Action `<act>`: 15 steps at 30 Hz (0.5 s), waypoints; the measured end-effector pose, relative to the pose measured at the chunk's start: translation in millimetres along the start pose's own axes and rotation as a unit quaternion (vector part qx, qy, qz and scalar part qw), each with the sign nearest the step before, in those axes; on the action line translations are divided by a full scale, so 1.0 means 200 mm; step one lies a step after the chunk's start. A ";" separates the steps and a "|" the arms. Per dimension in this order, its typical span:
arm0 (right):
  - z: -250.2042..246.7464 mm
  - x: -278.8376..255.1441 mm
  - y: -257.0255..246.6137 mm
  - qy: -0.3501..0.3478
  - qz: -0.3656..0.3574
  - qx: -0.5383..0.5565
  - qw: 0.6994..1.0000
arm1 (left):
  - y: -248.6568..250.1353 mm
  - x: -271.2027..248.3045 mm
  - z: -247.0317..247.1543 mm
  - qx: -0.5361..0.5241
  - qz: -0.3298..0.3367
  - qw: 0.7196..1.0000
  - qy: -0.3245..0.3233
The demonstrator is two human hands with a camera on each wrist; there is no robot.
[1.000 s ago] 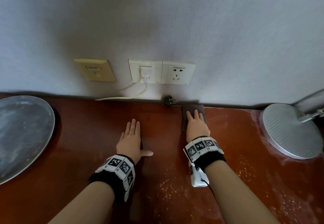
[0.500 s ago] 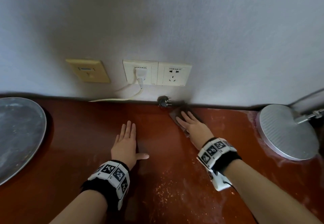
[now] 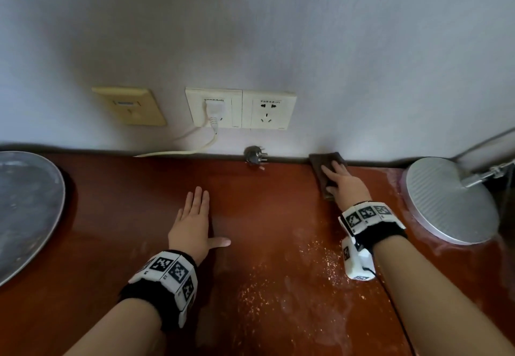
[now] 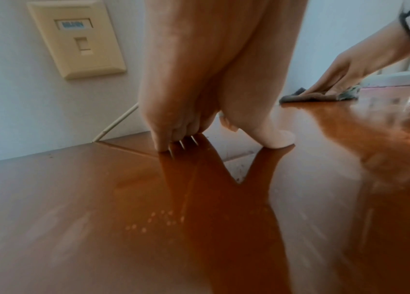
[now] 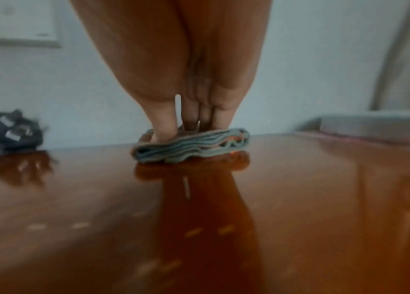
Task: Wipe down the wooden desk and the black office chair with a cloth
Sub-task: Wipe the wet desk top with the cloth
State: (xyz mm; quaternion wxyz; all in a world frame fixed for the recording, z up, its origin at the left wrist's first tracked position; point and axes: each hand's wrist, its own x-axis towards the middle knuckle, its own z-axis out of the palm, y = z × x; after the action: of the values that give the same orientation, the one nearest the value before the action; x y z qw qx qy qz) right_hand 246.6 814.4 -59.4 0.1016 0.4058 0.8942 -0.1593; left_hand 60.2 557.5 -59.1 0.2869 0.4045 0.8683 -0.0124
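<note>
Folded cloth [image 3: 323, 170] pressed flat on the wooden desk [image 3: 264, 202], right up against the wall [image 3: 278, 34] at the desk's back edge, pinned under the straight fingers of the right hand [image 3: 344, 185]: no grip, just downward pressure, likely to drag the pad along the seam where dust gathers. Layers of the fold visible in the right wrist view [image 5: 191, 147], a thick pad rather than a loose rag. Loose black plug [image 3: 255, 156] lying just left of the cloth, also against the wall, apparently in the path of any leftward stroke. Further left of the cloth, left hand [image 3: 192, 224] spread flat on bare wood, fingers straight, thumb out, holding nothing, probably as a brace for the lean toward the wall. Pale specks [image 3: 320, 255] on the wood nearer than the cloth, seemingly not yet wiped. Round metal lamp base [image 3: 446, 202] right of the cloth; wall sockets [image 3: 241, 108] above and left of it. Black office chair out of view.
</note>
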 end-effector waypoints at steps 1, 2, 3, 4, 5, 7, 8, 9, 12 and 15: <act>0.01 0.00 -0.02 0.006 0.017 -0.015 1.000 | 0.00 0.00 0.00 -0.002 -0.001 1.000 0.000; 0.05 -0.03 -0.06 0.002 0.003 -0.025 1.000 | 0.00 0.00 0.00 -0.004 -0.001 1.000 0.000; 0.09 -0.05 -0.09 0.000 -0.035 -0.029 0.999 | 0.00 0.00 0.00 -0.006 -0.001 1.000 -0.001; 0.13 -0.09 -0.11 -0.004 -0.079 -0.027 0.996 | 0.00 0.00 0.00 -0.006 -0.001 1.000 -0.001; 0.15 -0.11 -0.10 -0.005 -0.110 -0.019 0.994 | 0.00 0.00 0.00 -0.006 -0.001 1.000 0.000; 0.10 -0.07 -0.01 0.004 -0.079 0.002 0.997 | 0.00 0.00 0.00 -0.004 0.002 1.000 -0.001; 0.06 -0.04 0.04 0.011 -0.033 0.007 0.999 | 0.00 0.01 0.01 -0.004 0.004 1.000 0.000; 0.03 -0.02 0.08 0.011 0.019 0.006 1.000 | 0.00 0.00 0.01 -0.006 0.004 1.000 0.001; 0.04 -0.02 0.03 0.007 0.051 -0.030 0.998 | 0.00 0.00 0.01 -0.012 0.005 1.000 0.009; 0.13 -0.14 -0.05 -0.007 -0.063 -0.033 0.997 | 0.00 0.00 0.00 -0.006 0.002 1.000 0.006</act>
State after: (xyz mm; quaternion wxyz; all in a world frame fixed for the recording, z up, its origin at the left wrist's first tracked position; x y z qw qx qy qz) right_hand 258.2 779.6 -73.6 0.1107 0.3438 0.9221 -0.1387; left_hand 61.1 557.2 -59.0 0.2837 0.4043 0.8695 -0.0044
